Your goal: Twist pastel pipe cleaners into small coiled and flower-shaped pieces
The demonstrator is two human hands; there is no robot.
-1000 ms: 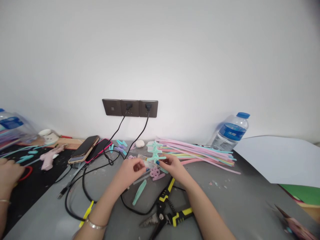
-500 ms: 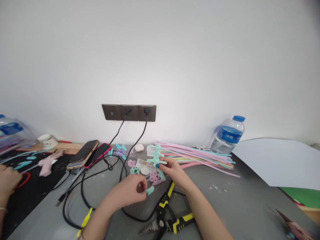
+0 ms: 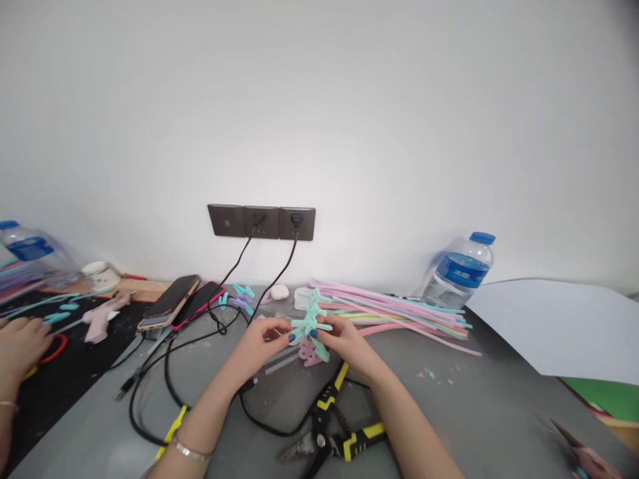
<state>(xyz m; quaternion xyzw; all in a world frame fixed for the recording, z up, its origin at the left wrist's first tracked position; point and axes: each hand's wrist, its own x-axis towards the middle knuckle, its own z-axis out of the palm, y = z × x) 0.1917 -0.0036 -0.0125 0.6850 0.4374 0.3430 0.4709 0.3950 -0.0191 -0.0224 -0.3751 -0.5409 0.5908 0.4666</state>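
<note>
A mint-green pipe-cleaner stem with short side pieces (image 3: 313, 309) stands roughly upright between my hands. My right hand (image 3: 347, 339) pinches it low on its right side, thumb and fingers closed. From the left, my left hand (image 3: 262, 346) is closed in a pinch on a short mint pipe-cleaner piece (image 3: 298, 330) at the stem's side; the fingertips partly hide it. Just below lies a pink pipe-cleaner flower (image 3: 307, 352). Nearer me rest pliers with black and yellow handles (image 3: 327, 426), spread apart.
Pastel pipe cleaners (image 3: 394, 309) lie behind my right hand, beside a water bottle (image 3: 460, 269). Two phones (image 3: 170, 303), black cables (image 3: 170, 382) and a pink glue gun (image 3: 102, 316) are to the left. Another person's hand (image 3: 22, 349) is at far left, near red-handled scissors (image 3: 54, 349).
My left hand has moved up and right, bringing the short mint piece against the stem. My right hand has stayed nearly in place. The other person's hand has shifted slightly.
</note>
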